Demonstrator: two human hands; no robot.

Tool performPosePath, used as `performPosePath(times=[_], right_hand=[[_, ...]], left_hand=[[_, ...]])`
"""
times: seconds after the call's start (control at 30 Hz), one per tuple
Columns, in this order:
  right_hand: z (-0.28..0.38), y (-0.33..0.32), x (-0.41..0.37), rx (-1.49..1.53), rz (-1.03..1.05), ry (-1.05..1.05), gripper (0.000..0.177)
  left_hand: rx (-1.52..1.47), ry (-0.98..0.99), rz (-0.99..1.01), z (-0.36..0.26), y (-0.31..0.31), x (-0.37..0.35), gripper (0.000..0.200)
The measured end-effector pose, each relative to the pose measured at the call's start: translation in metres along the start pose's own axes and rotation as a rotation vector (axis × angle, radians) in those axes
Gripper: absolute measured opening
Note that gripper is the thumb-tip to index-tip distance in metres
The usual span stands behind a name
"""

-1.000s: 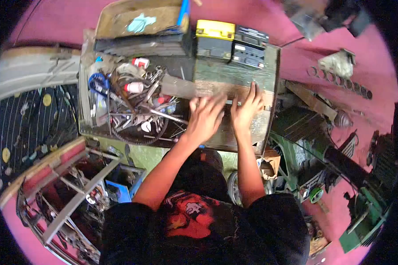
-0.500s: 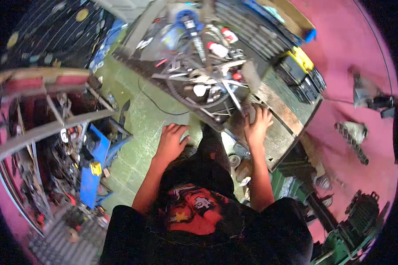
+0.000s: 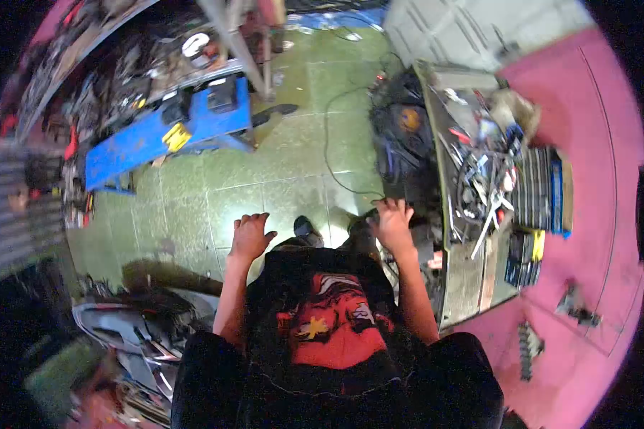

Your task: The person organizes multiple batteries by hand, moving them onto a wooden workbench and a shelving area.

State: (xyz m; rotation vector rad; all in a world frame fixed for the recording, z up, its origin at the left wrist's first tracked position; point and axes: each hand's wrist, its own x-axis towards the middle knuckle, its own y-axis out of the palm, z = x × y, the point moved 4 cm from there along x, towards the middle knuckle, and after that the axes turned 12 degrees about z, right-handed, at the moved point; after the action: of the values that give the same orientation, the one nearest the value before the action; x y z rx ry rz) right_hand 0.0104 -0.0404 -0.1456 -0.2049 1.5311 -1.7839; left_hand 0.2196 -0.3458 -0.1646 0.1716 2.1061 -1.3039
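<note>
My left hand [image 3: 250, 237] hangs over the green tiled floor [image 3: 279, 196], fingers apart and nothing in them. Out in front of my body, my right hand [image 3: 393, 224] is likewise open and bare, just left of the edge of the wooden workbench [image 3: 465, 286]. Metal parts and tools [image 3: 483, 179] lie heaped on that bench, beyond my right hand's reach of touch. Nearest ahead of the right hand on the floor is a dark bag-like bundle [image 3: 408, 132]. A dark cable [image 3: 327, 136] runs across the tiles between the hands and the bundle.
At the left stands a low blue bench [image 3: 132, 154] bearing a yellow object [image 3: 177, 137] and dark cases [image 3: 222, 94]. Cluttered shelving [image 3: 111, 86] rises behind it. A motorcycle-like machine [image 3: 125, 322] sits behind my left arm. Black-and-yellow cases [image 3: 526, 257] stand by the pink wall [image 3: 594, 143].
My view has turned left, so the workbench now lies to my right and the blue bench ahead left. My right hand has come off the workbench; both hands stay bare.
</note>
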Motion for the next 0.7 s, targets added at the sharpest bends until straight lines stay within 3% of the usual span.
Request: performPosePath(times=[0.07,0.23,0.3,0.5,0.7], right_hand=[[0.049,0.004,0.028,-0.020,0.130,-0.095,0.047],[0.150,0.004,0.079,-0.074,0.218,-0.367,0.046],[0.179,0.004,0.093,-0.093,0.339,-0.415,0.047],[0.202,0.016,0.133,-0.254,0.443,-0.493,0.046],[0.220,0.022,0.206,-0.340,0.599,-0.452,0.048]], left_hand=[[-0.044,-0.140,-0.034,0.046,0.019,-0.027,0.056],[-0.223,-0.417,0.056,0.109,0.050,-0.077,0.059],[-0.284,-0.452,0.066,0.122,0.062,-0.084,0.061],[-0.401,-0.457,-0.005,0.133,0.079,-0.069,0.061],[-0.461,-0.402,-0.079,0.161,0.075,-0.035,0.055]])
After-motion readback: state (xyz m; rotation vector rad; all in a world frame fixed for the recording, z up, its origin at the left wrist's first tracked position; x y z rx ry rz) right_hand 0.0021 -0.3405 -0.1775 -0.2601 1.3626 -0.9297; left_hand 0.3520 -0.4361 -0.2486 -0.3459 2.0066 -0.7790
